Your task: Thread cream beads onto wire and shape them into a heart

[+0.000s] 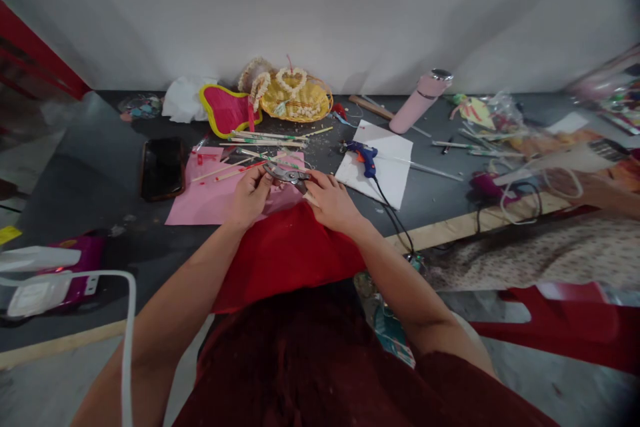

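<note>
Grey metal pliers [286,175] lie between my two hands, over a sheet of pink paper [200,199]. My right hand [333,200] is closed around their handle end. On the other side my left hand [251,196] pinches close to the jaws; what sits between its fingertips is too small to make out. Just beyond the hands, thin wooden sticks [270,141], some with green or red marks, lie loosely across the table. Red cloth [295,250] spreads below my wrists at the table edge.
A blue glue gun [364,155] rests on white board [400,180], its cord hanging over the edge. Behind stand a wicker basket [310,105] and a pink bottle [420,101]. A phone [163,168] lies left. At right, another person's arm [600,190] reaches in.
</note>
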The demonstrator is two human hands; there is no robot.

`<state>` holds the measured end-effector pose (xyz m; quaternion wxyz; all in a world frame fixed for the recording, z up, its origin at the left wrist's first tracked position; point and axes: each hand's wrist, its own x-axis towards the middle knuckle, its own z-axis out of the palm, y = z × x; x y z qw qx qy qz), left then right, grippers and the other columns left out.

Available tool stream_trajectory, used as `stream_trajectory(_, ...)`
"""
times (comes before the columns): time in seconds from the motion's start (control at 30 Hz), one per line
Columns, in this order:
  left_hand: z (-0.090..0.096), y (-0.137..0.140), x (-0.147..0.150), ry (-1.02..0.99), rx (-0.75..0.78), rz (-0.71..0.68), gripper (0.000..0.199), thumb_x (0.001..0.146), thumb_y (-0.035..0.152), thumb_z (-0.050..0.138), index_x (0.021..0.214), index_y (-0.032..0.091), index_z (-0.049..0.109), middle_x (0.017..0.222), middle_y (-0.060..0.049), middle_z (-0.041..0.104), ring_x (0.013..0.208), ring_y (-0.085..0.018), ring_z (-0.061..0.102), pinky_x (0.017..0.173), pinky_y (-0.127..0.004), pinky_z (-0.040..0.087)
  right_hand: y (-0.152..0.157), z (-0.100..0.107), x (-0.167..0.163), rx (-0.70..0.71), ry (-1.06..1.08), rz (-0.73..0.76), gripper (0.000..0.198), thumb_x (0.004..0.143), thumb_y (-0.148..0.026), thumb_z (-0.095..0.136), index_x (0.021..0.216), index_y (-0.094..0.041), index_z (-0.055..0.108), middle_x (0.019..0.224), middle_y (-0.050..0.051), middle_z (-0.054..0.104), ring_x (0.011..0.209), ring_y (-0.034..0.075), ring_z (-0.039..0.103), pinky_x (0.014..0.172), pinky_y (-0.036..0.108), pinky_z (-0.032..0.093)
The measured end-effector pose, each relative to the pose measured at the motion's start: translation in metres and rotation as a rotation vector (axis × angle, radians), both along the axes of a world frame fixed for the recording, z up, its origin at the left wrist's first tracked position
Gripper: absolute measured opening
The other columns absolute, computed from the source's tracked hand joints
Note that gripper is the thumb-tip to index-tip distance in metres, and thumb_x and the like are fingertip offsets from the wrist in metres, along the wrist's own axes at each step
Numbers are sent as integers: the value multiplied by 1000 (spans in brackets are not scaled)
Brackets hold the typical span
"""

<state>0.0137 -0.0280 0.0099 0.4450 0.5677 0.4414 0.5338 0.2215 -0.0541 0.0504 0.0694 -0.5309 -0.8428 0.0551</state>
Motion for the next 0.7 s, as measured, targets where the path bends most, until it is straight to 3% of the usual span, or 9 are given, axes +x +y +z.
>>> stream_trajectory(0.37,2,-1,0,25,3,-1,25,90,43,56,82,21,63,65,0,56,51,-10,41,47,-23,32,0,-4,1,6,105,-21,31,93,-31,47,120,-18,55,141,13,49,120,31,50,95,48,46)
stream_trajectory(0.47,4,-1,-1,13,-9,-10,25,90,42,56,80,20,62,65,-1,58,50,-9,41,46,-22,31,3,-9,2,8,175,-47,46,91,-32,48,134,-14,44,135,17,53,117,30,53,95,46,46)
stream_trajectory(0.57,5,-2,-1,7,-17,-27,25,90,41,56,79,20,62,65,-1,59,49,-9,40,46,-22,30,4,-9,1,-20,111,-43,64,89,-30,49,147,-15,29,130,18,56,114,32,54,94,46,45)
stream_trajectory(0.7,5,-4,0,6,-32,-22,24,91,37,55,78,18,62,62,0,56,49,-9,40,46,-21,30,2,-5,-2,-52,24,-67,64,89,-25,45,150,-18,29,119,16,59,105,30,58,89,43,47)
